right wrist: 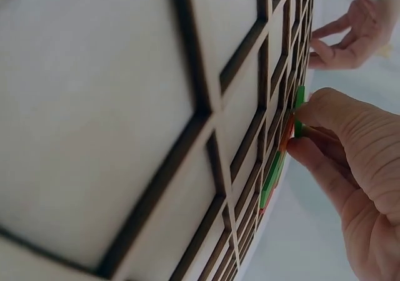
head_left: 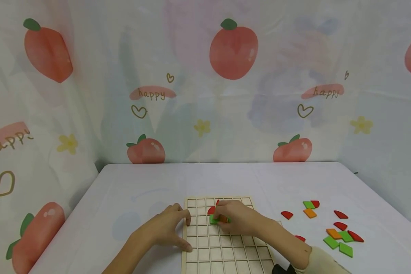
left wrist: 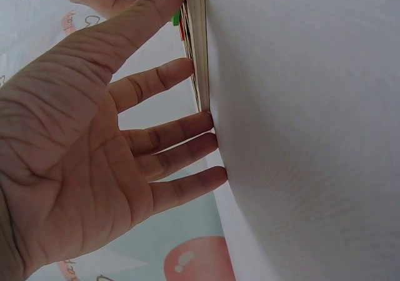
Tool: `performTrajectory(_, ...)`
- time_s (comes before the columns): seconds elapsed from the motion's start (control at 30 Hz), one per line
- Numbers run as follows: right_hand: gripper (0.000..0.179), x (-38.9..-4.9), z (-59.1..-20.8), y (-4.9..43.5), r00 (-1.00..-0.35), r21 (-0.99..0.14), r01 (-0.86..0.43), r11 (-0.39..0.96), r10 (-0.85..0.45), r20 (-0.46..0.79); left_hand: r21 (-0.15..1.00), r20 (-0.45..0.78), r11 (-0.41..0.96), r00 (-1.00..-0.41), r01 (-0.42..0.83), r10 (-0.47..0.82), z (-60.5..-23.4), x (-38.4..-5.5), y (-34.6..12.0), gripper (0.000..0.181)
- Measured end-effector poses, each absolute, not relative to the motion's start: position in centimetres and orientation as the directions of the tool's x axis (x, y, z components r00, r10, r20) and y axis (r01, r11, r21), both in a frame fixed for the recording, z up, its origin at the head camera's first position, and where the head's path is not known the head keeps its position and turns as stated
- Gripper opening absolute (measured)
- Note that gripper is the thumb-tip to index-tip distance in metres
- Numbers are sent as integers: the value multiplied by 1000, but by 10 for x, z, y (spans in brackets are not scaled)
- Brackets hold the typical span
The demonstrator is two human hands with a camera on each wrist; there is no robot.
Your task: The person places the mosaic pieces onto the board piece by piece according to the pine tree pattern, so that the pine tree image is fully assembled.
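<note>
A pale wooden grid board [head_left: 198,241] lies on the white table, with square cells. My left hand [head_left: 168,224] is at its left edge; in the left wrist view its fingers [left wrist: 172,134] are extended and spread, the thumb against the board's side. My right hand [head_left: 238,217] is over the upper part of the grid. Its thumb and finger pinch a green tile [right wrist: 300,97], partly covered by the fingertips. Close by on the board are an orange tile [head_left: 222,218], another green tile [right wrist: 270,173] and a red rounded piece [head_left: 211,210].
Right of the board lie scattered loose pieces: green tiles [head_left: 346,249], orange tiles [head_left: 309,213] and red rounded pieces [head_left: 287,215]. A red piece [head_left: 300,238] lies close to my right forearm. A printed curtain [head_left: 205,102] hangs behind the table [head_left: 140,182].
</note>
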State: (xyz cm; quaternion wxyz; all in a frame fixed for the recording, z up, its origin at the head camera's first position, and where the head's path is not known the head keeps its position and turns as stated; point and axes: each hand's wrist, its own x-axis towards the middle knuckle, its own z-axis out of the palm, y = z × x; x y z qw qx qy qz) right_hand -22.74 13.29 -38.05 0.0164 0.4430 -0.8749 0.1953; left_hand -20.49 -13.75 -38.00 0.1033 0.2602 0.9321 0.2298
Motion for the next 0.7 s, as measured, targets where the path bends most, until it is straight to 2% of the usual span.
performTrajectory(0.2, 15, -227, -379, 130, -536, -244, -841, 482, -805, 256, 480, -71, 758, -842, 441, 534, -377, -204, -136, 55)
performTrajectory(0.47, 11, -225, -383, 132, -542, -251, -836, 488, -806, 239, 486, -77, 756, -840, 439, 537, -378, -205, -135, 53)
performTrajectory(0.7, 17, -225, -383, 124, -547, -166, -837, 521, -799, 250, 477, -71, 761, -844, 440, 532, -380, -204, -135, 54)
